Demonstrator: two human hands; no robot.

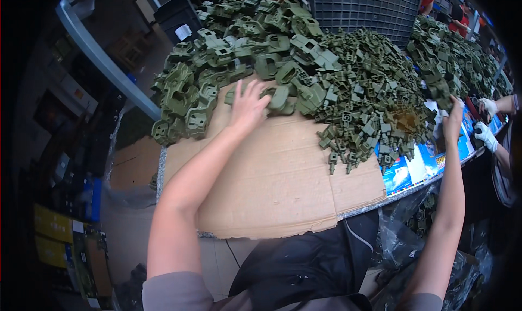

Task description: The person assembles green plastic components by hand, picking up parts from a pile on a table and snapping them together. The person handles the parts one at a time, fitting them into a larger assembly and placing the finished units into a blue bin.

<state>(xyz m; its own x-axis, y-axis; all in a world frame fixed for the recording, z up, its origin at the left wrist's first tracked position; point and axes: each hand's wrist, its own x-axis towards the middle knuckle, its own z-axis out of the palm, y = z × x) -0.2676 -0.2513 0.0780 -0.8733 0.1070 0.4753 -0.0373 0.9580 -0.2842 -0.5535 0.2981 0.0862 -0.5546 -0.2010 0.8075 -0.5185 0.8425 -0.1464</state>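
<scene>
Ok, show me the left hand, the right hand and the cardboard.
Left hand [250, 111], head view: back of hand.
Right hand [452, 123], head view: middle of hand.
Cardboard [272, 175], head view: bare top surface.

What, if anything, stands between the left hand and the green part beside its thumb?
Nothing visible does: the left hand reaches over the cardboard right to the green part, and the thumb appears to touch it. What lies beneath the palm is hidden.

Bold yellow lettering [441, 160] — on the blue printed sheet [428, 162]
</scene>
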